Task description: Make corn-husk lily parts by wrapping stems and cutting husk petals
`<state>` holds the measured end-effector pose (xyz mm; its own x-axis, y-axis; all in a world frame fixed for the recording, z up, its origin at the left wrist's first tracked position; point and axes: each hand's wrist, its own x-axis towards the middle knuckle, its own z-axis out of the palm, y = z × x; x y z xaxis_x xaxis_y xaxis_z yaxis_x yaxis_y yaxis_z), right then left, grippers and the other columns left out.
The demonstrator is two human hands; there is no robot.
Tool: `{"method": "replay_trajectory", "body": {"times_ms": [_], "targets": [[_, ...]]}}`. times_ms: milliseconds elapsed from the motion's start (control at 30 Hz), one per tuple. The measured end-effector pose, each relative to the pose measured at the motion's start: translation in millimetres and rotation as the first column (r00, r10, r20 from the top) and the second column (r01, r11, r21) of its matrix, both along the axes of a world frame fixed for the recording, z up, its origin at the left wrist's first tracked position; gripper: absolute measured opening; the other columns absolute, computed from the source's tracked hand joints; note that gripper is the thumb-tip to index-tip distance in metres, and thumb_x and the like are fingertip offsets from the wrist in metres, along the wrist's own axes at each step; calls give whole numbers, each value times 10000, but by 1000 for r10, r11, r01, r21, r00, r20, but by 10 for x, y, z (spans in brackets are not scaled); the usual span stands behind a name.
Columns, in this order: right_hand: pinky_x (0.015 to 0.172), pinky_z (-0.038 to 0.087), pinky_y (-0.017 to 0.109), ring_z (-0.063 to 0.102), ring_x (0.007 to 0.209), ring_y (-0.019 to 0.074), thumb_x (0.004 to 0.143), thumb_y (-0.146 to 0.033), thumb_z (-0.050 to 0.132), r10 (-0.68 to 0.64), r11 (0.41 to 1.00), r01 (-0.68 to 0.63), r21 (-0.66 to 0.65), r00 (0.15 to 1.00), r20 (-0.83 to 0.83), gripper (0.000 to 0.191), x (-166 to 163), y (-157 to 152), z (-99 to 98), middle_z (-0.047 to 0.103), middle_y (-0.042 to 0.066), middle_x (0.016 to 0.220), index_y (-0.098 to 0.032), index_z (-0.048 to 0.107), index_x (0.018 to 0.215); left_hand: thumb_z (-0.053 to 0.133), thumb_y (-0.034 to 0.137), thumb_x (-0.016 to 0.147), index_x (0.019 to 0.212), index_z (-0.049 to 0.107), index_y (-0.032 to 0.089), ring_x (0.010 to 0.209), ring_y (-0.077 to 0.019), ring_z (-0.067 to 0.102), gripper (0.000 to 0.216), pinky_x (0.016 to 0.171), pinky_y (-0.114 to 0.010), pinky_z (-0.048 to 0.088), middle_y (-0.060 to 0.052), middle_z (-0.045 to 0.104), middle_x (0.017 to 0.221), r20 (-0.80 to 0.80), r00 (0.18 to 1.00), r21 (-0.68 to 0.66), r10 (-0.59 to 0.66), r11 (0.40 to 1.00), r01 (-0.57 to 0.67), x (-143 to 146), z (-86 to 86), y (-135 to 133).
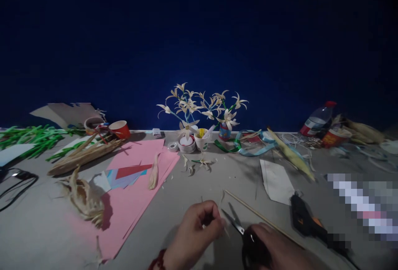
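My left hand (195,232) is at the bottom centre, fingers pinched on a small pale strip of corn husk (224,225). My right hand (280,249) holds black-handled scissors (239,226), blades open and pointing up-left toward the strip. A thin wooden skewer (261,217) lies diagonally just beyond the scissors. At the table's back stands a bunch of cream husk flowers (202,106) on blue and green stems, set in small cups.
Pink paper (137,203) with coloured sheets and dried husks (83,197) lies left. A black glue gun (306,220) and white paper (276,181) are right. Ribbons (248,145), a red cup (120,129), green strips (31,137), a bottle (317,121) line the back.
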<state>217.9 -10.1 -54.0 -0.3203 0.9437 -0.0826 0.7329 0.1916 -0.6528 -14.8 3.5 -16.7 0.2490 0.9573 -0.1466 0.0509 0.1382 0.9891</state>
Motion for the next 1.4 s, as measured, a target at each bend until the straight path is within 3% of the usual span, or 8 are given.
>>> {"method": "replay_trajectory", "body": {"times_ms": [133, 367, 867, 933, 1000, 1133, 1267, 1400], "targets": [[618, 437, 257, 582, 669, 187, 704, -229, 638, -28, 996, 15, -92, 990, -139, 155, -166, 6, 243, 669, -3, 759, -252, 679, 852, 562, 297, 760, 627, 472, 197, 600, -144, 462, 189, 581, -265, 348, 11, 513, 589, -19, 999, 25, 28, 999, -27, 19, 23, -22], [541, 379, 224, 440, 592, 135, 790, -408, 582, -135, 979, 31, -201, 840, -525, 209, -611, -18, 314, 462, -53, 630, -221, 534, 708, 578, 293, 770, 630, 514, 186, 635, -151, 471, 188, 616, -266, 358, 11, 515, 610, 22, 999, 36, 47, 998, -48, 52, 66, -93], [485, 305, 200, 409, 503, 96, 750, -403, 561, -263, 856, -104, -506, 755, -601, 231, -581, 40, 441, 488, -56, 577, -207, 485, 655, 571, 287, 813, 737, 569, 185, 680, -179, 532, 127, 645, -284, 418, -19, 571, 683, 0, 1000, 94, 7, 996, -7, -73, 133, -109], [472, 292, 197, 397, 486, 94, 746, -417, 574, -295, 843, -110, -527, 723, -624, 243, -567, 49, 414, 475, -62, 562, -212, 485, 653, 568, 206, 817, 873, 610, 201, 837, -215, 589, 70, 806, -335, 442, -64, 642, 850, -174, 981, 412, 81, 911, -2, -85, 147, -150], [483, 296, 200, 374, 500, 98, 729, -411, 602, -329, 851, -90, -518, 676, -659, 248, -564, 47, 383, 423, -76, 548, -220, 475, 637, 585, 95, 778, 966, 632, 236, 908, -222, 610, 239, 1001, -415, 351, -70, 686, 944, -362, 912, 710, 194, 691, 136, -96, 144, -176], [492, 274, 207, 333, 520, 101, 703, -330, 593, -344, 860, -98, -502, 616, -709, 223, -587, 17, 387, 354, -85, 532, -220, 437, 589, 578, -15, 729, 881, 635, 246, 765, -173, 637, 308, 1103, -451, 237, -6, 735, 775, -468, 792, 861, 392, 403, 309, -65, 106, -175], [478, 329, 214, 409, 516, 117, 795, -332, 531, -275, 918, -11, -397, 704, -655, 179, -578, -27, 470, 447, -62, 568, -215, 516, 661, 556, -31, 738, 840, 601, 216, 683, -143, 620, 271, 1043, -444, 355, 18, 705, 691, -309, 841, 930, 445, 327, 168, -6, 109, -153], [615, 469, 242, 569, 644, 151, 781, -175, 581, 46, 983, 40, 179, 891, -452, 139, -537, -36, 527, 617, -9, 788, -233, 607, 904, 554, -43, 727, 810, 554, 210, 700, -136, 616, 266, 1006, -449, 400, 21, 668, 698, -309, 869, 891, 387, 438, 121, -3, 141, -154]]}}
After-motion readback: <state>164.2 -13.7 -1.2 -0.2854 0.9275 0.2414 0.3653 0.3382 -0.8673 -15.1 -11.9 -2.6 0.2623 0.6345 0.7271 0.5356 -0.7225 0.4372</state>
